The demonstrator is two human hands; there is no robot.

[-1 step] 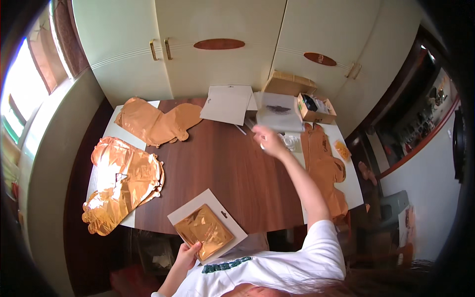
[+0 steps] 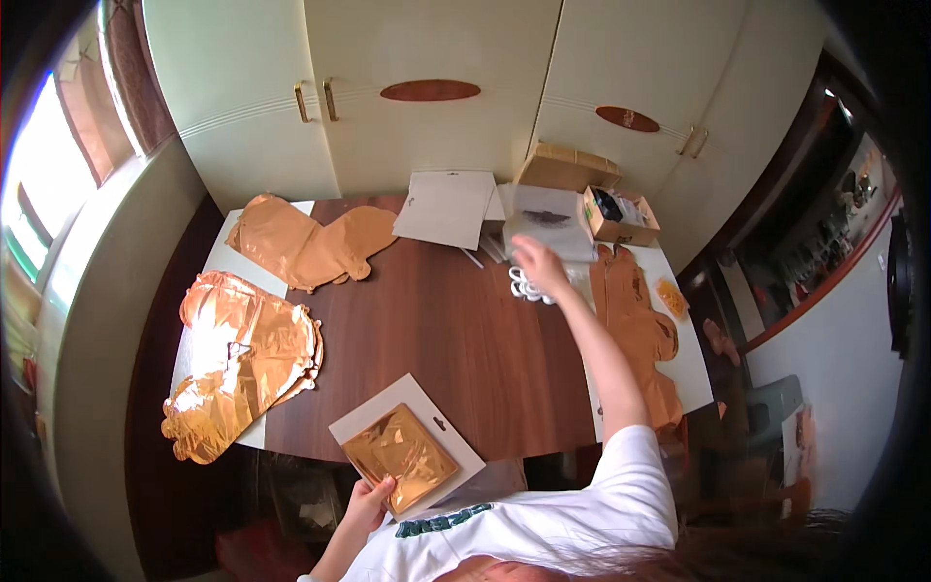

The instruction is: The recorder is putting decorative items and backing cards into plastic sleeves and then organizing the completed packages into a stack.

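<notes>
My left hand (image 2: 371, 501) grips the lower edge of a pale card (image 2: 405, 390), thumb on top. On this card lies a folded, shiny gold foil balloon (image 2: 402, 456). My right hand (image 2: 539, 266) is stretched toward the back right of the table, its fingers extended and slightly blurred. Right below it is a coil of white cord (image 2: 529, 287); whether the hand touches it is unclear. Clear plastic (image 2: 579, 276) lies beside the coil. Several thin pale sticks (image 2: 492, 249) are beyond my fingers.
Flattened gold foil balloons lie at the far left (image 2: 301, 242), near left (image 2: 247, 339) and right (image 2: 635, 330) of the brown table (image 2: 417, 301). Pale cards (image 2: 446, 209), a translucent bag (image 2: 553, 228) and an open carton (image 2: 621, 228) stand along the back, before cream cabinets (image 2: 417, 136).
My right hand has moved slightly right and away from me, so the white cord coil shows below it. My left hand keeps the card and balloon in place.
</notes>
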